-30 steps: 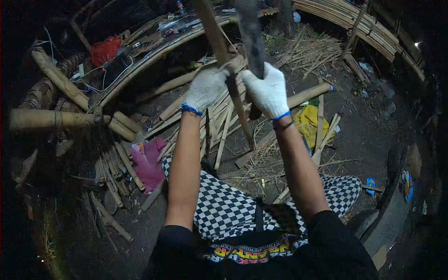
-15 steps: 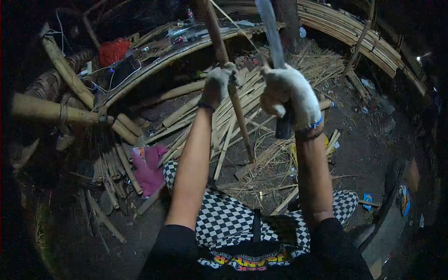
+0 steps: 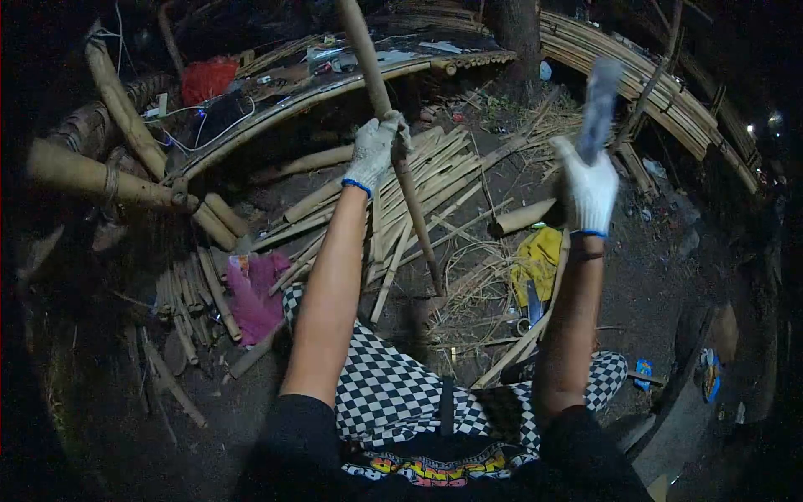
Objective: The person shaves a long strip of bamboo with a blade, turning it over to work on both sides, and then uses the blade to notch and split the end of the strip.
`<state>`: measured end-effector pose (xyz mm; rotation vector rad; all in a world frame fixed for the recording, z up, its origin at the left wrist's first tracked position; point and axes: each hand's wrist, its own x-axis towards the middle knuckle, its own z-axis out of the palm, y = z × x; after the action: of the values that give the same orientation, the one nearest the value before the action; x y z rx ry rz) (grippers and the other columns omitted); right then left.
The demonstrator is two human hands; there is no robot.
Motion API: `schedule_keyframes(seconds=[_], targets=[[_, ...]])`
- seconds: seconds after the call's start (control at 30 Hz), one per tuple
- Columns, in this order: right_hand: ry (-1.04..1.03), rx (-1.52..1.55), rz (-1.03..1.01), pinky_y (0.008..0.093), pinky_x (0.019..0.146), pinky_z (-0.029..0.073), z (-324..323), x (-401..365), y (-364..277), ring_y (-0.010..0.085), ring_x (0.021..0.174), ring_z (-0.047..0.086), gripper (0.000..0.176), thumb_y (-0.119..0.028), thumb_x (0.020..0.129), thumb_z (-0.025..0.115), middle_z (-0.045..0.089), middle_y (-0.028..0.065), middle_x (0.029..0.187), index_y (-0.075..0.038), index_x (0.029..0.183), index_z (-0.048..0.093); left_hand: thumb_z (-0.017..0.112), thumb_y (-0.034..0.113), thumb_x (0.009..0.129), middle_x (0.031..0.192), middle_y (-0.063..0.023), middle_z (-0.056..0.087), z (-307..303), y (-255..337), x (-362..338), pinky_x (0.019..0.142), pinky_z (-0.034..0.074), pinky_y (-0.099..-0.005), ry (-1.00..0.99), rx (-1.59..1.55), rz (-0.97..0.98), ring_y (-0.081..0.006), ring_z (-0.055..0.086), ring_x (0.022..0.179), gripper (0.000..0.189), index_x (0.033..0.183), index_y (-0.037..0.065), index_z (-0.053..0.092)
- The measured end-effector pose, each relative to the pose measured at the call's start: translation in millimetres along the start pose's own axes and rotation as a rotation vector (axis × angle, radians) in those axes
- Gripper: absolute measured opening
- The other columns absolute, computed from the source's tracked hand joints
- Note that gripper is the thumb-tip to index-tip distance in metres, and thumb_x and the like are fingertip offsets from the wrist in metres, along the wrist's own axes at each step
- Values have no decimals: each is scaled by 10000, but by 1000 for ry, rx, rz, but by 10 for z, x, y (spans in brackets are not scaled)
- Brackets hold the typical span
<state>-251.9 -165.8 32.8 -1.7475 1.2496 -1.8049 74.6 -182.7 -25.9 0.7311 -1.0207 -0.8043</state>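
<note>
My left hand [image 3: 374, 152], in a white knit glove with a blue cuff, is closed around a long bamboo pole [image 3: 365, 54]. The pole leans, its lower end down near the ground between my legs. My right hand [image 3: 589, 191], gloved too, grips a machete [image 3: 600, 105], whose blade points upward and is smeared by motion. Clear space separates the blade from the pole. Behind and below the left hand lies a heap of split bamboo strips [image 3: 431, 180].
A yellow cloth [image 3: 536, 261] lies below my right hand, with scissors [image 3: 532, 308] beside it. At left are a pink cloth [image 3: 251, 297] and a bamboo frame [image 3: 125, 197]. A bamboo-edged bench [image 3: 309, 92] stands ahead; long poles [image 3: 644, 88] are stacked at the far right.
My right hand has swung right and a little down with the machete, away from the pole. The left hand keeps its hold, shifted slightly left with the pole.
</note>
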Motion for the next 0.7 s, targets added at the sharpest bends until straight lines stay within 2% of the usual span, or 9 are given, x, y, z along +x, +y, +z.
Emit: schedule_keyframes(seconds=[0.07,0.1,0.2,0.23,0.27,0.37,0.47,0.6,0.7], targets=[[-80,141,64,265,618,453,304,-300,217,119,678,550,423,-310,746,778,631,32,807,6,994,643,531,254,966,761,-56,577,111,-13,-17,589,514,-308,-69,65,81,-164,573,623,221,896,46,553],[-262,271,245,268,620,458,435,-412,304,125,666,556,458,-309,740,792,634,38,806,14,1026,636,533,248,965,781,-55,591,189,21,-60,594,511,-300,-61,62,38,-155,578,632,223,900,38,569],[-445,212,360,243,520,426,794,-711,232,62,601,518,313,-265,740,805,594,-24,722,-49,843,604,528,244,967,785,-48,595,344,-11,-129,606,507,-297,-71,195,-41,-154,587,652,226,914,31,581],[-496,393,485,239,483,413,861,-781,119,59,559,505,314,-282,750,799,576,-21,691,-58,842,599,526,249,967,792,-45,607,389,-35,-150,628,502,-296,-138,104,-10,-153,595,671,221,931,42,594],[-552,383,568,239,461,408,936,-764,46,64,539,505,313,-294,765,785,568,-17,682,-58,856,600,526,249,967,792,-45,607,371,-117,-126,628,502,-296,-142,106,-15,-153,595,671,221,931,42,594],[-422,474,312,255,528,461,1289,-802,236,97,617,573,392,-352,776,764,634,23,739,-7,900,628,495,300,978,816,-45,630,452,-120,-185,689,493,-292,-107,608,67,-141,610,761,279,925,53,613],[-265,652,468,257,520,451,1411,-748,126,98,601,567,349,-329,837,698,631,32,718,5,913,631,468,295,990,828,-45,634,691,210,-455,722,481,-287,-85,773,13,-142,606,799,296,956,42,618],[-198,641,409,242,459,413,1399,-683,200,77,504,494,233,-263,902,620,556,-10,650,-32,905,593,449,258,998,848,-33,643,726,106,-497,728,469,-291,-103,398,-98,-127,593,804,286,994,34,627],[-219,638,403,243,457,412,1313,-688,91,81,504,497,211,-235,905,612,555,-10,643,-25,901,593,460,237,993,861,-25,641,796,182,-522,719,474,-272,-107,461,-103,-109,580,790,262,1022,38,628]])
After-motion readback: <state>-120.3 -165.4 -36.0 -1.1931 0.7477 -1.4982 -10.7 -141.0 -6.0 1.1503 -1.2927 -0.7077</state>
